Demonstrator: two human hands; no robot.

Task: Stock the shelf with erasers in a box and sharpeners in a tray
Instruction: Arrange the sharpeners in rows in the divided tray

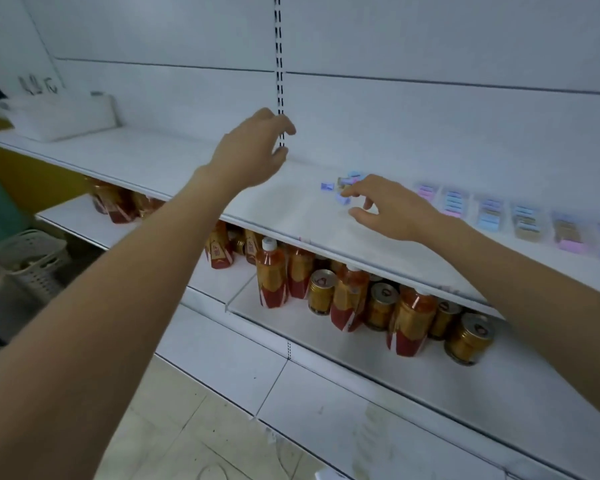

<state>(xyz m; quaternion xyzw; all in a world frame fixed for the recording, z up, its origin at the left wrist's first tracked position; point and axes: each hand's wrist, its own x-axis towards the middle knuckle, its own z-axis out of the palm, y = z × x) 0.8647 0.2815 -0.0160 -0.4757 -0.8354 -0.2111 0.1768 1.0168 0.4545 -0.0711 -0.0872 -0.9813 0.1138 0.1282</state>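
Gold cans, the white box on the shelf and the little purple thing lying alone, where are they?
Gold metal can [321, 292]: head view, on its side wall.
White plastic box [66, 121]: head view, on its front wall.
Small purple loose piece [327, 187]: head view, on its top face.

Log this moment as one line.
left hand: open, above shelf, holding nothing | right hand: open, over loose pastel pieces | packaged rows: shelf, right | white bin: shelf, far left
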